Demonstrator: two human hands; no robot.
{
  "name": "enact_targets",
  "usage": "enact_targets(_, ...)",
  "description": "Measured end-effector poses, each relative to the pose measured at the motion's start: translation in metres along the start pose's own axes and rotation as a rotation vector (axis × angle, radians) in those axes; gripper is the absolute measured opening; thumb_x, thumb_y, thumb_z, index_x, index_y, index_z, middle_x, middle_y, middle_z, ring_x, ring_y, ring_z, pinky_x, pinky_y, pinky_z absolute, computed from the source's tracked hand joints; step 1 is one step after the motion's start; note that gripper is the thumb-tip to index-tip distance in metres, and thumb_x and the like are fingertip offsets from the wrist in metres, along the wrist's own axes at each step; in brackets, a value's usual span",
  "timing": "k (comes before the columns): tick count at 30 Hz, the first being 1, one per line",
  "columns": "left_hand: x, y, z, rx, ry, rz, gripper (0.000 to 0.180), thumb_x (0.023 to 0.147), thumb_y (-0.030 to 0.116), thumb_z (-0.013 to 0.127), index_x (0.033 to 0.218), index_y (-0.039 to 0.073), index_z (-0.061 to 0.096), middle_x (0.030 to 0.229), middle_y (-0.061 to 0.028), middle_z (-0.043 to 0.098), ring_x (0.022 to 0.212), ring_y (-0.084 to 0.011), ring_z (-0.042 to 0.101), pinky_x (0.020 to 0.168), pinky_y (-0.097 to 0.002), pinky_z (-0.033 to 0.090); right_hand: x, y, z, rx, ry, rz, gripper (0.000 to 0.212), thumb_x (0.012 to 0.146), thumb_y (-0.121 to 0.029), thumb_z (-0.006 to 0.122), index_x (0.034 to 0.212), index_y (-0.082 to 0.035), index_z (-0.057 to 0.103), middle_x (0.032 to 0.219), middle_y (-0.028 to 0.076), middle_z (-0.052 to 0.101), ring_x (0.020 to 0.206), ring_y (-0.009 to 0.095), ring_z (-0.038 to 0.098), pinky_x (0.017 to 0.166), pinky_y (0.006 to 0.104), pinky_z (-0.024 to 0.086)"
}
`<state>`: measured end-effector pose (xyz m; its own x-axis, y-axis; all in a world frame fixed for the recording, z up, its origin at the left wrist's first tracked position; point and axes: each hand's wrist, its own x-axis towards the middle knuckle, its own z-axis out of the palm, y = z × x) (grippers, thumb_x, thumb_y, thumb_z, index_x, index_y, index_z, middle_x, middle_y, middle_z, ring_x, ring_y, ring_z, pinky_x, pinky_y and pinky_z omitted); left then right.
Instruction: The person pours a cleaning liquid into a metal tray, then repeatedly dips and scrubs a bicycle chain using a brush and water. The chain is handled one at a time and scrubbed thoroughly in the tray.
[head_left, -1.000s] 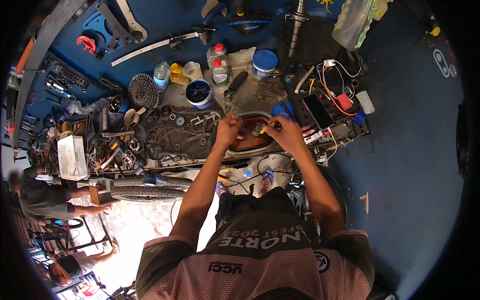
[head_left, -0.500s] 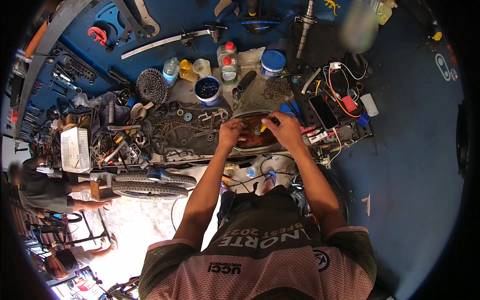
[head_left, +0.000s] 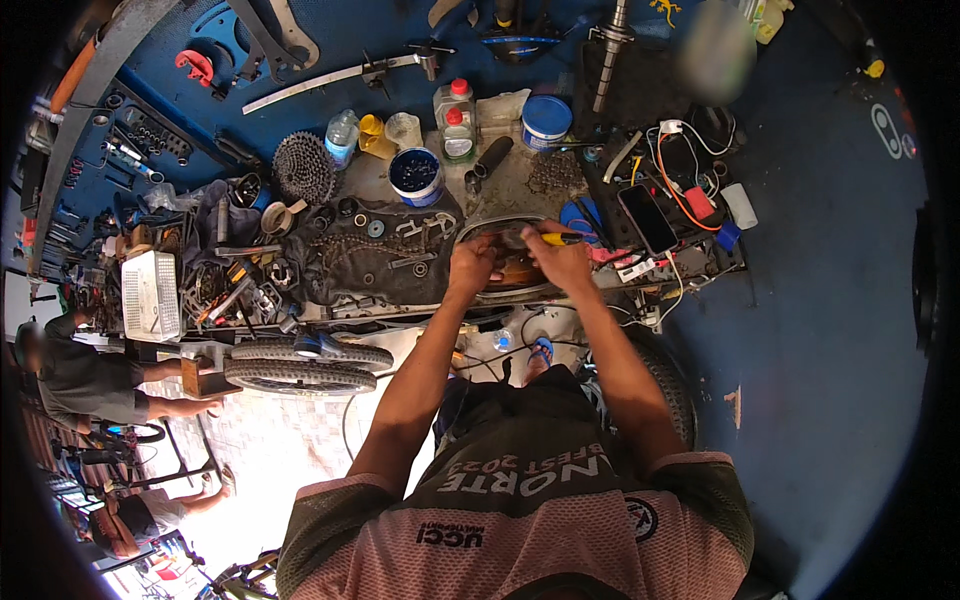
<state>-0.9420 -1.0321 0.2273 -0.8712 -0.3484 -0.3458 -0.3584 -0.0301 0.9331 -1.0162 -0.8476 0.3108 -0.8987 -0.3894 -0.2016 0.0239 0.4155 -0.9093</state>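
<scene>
Both my hands are over an oval metal pan [head_left: 470,228] with brown liquid in it, at the bench's front edge. In my right hand [head_left: 562,264] is a slim tool with a yellow and black handle [head_left: 565,239]. The handle points to the right, and its working end is hidden by my fingers. My left hand [head_left: 471,268] is at the pan's left side, fingers curled in a pinch. Whatever it holds is too small and dark to make out. The two hands are close together but apart.
Left of the pan, a dark cloth [head_left: 380,268] bears a chain and small parts. Beyond stand a blue tub [head_left: 416,178], bottles [head_left: 456,125] and a cassette [head_left: 304,170]. A phone [head_left: 648,219] and cables lie right. Bicycle wheels [head_left: 300,376] and a person [head_left: 85,375] are at left.
The yellow-and-black tool has swung from pointing down into the pan to lying nearly level, handle to the right. My left hand has shifted slightly right, nearer my right hand.
</scene>
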Motion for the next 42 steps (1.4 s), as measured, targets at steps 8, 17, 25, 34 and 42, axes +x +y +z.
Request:
enact_targets(8,-0.01,0.014,0.017,0.045,0.12,0.119,0.025,0.099,-0.001,0.062,0.12,-0.004,0.075,0.099,-0.0115,0.08,0.085,-0.0165,0.078,0.068,-0.0327,0.065,0.007,0.043,0.014,0.086,0.133,-0.056,0.034,0.097,-0.036,0.077,0.101,-0.002,0.077,0.095,0.007,0.078,0.089,0.015,0.071,0.081,0.0329,0.055)
enact_targets(17,0.016,-0.026,0.013,0.243,0.179,0.308,0.026,0.1,-0.001,0.059,0.122,-0.003,0.074,0.097,-0.0133,0.081,0.078,-0.0189,0.079,0.067,-0.034,0.063,-0.01,0.025,0.018,0.106,0.091,-0.031,0.034,0.098,-0.037,0.073,0.1,-0.003,0.074,0.083,0.008,0.075,0.079,0.019,0.071,0.073,0.0338,0.054)
enact_targets(25,-0.001,0.006,0.021,0.144,0.134,0.227,0.028,0.098,0.002,0.063,0.123,-0.006,0.072,0.102,-0.0186,0.079,0.083,-0.0233,0.079,0.071,-0.0344,0.065,-0.011,0.012,0.024,0.091,0.148,-0.162,0.032,0.096,-0.036,0.073,0.098,-0.004,0.075,0.091,0.013,0.077,0.087,0.026,0.074,0.079,0.038,0.055)
enact_targets(34,-0.003,0.023,0.028,0.14,0.116,0.221,0.025,0.097,0.003,0.064,0.119,-0.004,0.073,0.103,-0.0187,0.079,0.084,-0.0256,0.08,0.071,-0.0373,0.063,-0.002,0.022,0.016,0.02,0.194,-0.226,0.031,0.097,-0.034,0.072,0.099,-0.003,0.073,0.09,0.012,0.077,0.084,0.027,0.072,0.081,0.0373,0.055)
enact_targets(42,0.001,0.009,0.024,0.027,0.124,0.242,0.02,0.1,-0.002,0.062,0.115,-0.009,0.072,0.11,-0.0181,0.078,0.097,-0.0218,0.079,0.076,-0.0328,0.067,0.013,0.043,0.018,0.037,0.21,-0.144,0.031,0.097,-0.034,0.076,0.093,-0.004,0.07,0.077,0.003,0.068,0.07,0.009,0.062,0.064,0.0298,0.048)
